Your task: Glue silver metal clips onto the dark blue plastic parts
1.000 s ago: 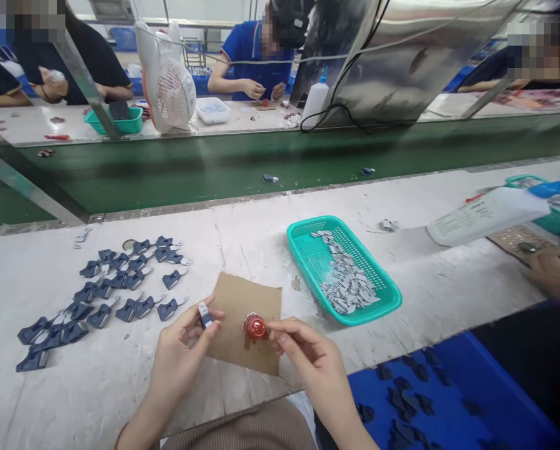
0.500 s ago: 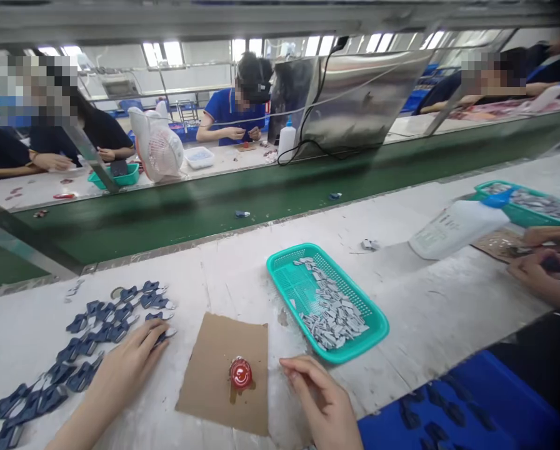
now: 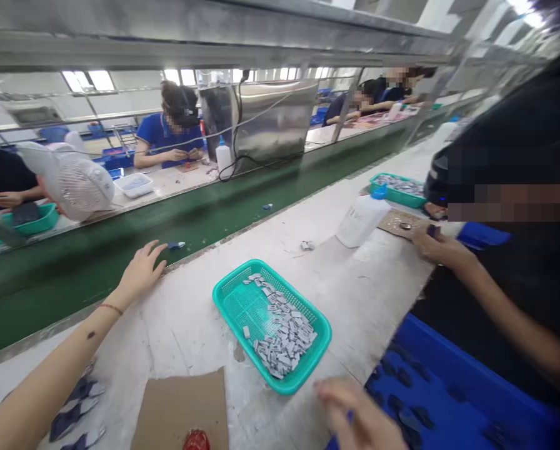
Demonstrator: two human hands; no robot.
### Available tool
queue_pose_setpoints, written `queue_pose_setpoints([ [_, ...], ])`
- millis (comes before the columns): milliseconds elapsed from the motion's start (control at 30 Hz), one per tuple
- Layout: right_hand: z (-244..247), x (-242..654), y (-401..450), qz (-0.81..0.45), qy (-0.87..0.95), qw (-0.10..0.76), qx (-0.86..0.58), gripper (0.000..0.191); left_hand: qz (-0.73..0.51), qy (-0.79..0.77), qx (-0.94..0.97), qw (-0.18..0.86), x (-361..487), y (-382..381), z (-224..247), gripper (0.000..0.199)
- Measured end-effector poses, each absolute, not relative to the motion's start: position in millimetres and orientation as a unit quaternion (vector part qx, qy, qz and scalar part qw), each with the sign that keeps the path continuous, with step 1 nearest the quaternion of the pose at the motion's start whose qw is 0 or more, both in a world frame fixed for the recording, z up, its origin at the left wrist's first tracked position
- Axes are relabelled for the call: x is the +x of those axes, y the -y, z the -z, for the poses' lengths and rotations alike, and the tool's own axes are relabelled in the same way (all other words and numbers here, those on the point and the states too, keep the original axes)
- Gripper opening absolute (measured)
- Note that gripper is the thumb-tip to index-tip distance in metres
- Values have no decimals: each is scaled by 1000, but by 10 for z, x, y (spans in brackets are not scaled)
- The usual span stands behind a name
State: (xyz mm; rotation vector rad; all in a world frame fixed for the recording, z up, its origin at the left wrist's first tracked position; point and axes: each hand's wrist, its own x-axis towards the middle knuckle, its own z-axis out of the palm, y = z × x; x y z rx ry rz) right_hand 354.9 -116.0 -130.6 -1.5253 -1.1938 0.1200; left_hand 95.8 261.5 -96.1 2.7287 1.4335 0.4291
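My left hand point(image 3: 142, 267) reaches out over the edge of the green belt point(image 3: 205, 234), fingers spread and holding nothing. Just beyond its fingertips a small dark blue and white piece point(image 3: 175, 245) lies on the belt. My right hand point(image 3: 355, 409), blurred, is low at the table's front edge, right of the green basket point(image 3: 327, 337) of small grey-white pieces; whether it holds anything is unclear. A red round thing point(image 3: 197, 440) sits on the brown cardboard point(image 3: 181, 400) at the bottom. More dark blue pieces point(image 3: 67, 420) lie partly hidden beneath my left forearm.
A white bottle with a blue cap point(image 3: 360, 219) stands on the table near a co-worker's hands point(image 3: 432, 244) at the right. A blue bin point(image 3: 449, 387) with dark pieces is below the table edge. A metal shelf point(image 3: 214, 37) crosses overhead. Other people sit across the belt.
The view has swung to the right. My left hand has left the dark blue piece among the rows and moved forward to the belt. My right hand has shifted toward the blue bin.
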Motion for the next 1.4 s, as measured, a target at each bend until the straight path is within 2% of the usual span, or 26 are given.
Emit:
queue_pose_setpoints([
  [33,1250,3764,1055,3,425,592,-685,12,-139,-470,872,16,1065,-2770,1006,57],
  [67,1186,4012,909,20,351,615,-706,18,-139,-478,867,19,1153,-2894,1048,58],
  [133,1057,4564,525,22,255,647,-719,53,-135,-486,863,28,1267,-3055,1109,55],
  [233,945,5337,-95,39,173,615,-768,96,-133,-490,861,39,1306,-3123,1136,47],
  [300,942,5694,-421,59,144,592,-791,112,-138,-493,858,44,1270,-3082,1117,45],
  [333,954,5816,-545,63,137,580,-800,114,-142,-494,856,48,1240,-3039,1103,45],
  [400,984,5961,-718,65,133,558,-817,101,-153,-489,857,58,1161,-2900,1075,45],
  [500,990,5989,-840,68,154,524,-835,55,-157,-454,874,78,1012,-2565,1067,43],
  [567,942,5908,-849,79,185,501,-842,40,-152,-417,892,90,906,-2290,1096,38],
  [733,581,5397,-533,105,346,432,-826,62,-160,-359,914,95,699,-1748,1235,29],
  [800,351,5078,-268,102,429,387,-810,64,-175,-357,913,88,651,-1658,1284,28],
  [833,228,4900,-124,100,484,352,-795,65,-182,-357,912,83,635,-1635,1305,28],
  [867,107,4713,16,126,577,269,-761,66,-188,-357,912,78,621,-1622,1325,28],
  [967,-208,4154,351,189,779,77,-593,53,-202,-352,912,66,596,-1615,1376,29],
  [1033,-345,3828,477,210,839,6,-502,41,-207,-347,913,58,583,-1617,1404,28],
  [1200,-468,3300,568,247,899,-93,-349,35,-223,-342,912,42,553,-1625,1459,28],
  [1400,-563,2954,580,254,896,-176,-320,34,-235,-339,911,30,531,-1634,1505,26],
])
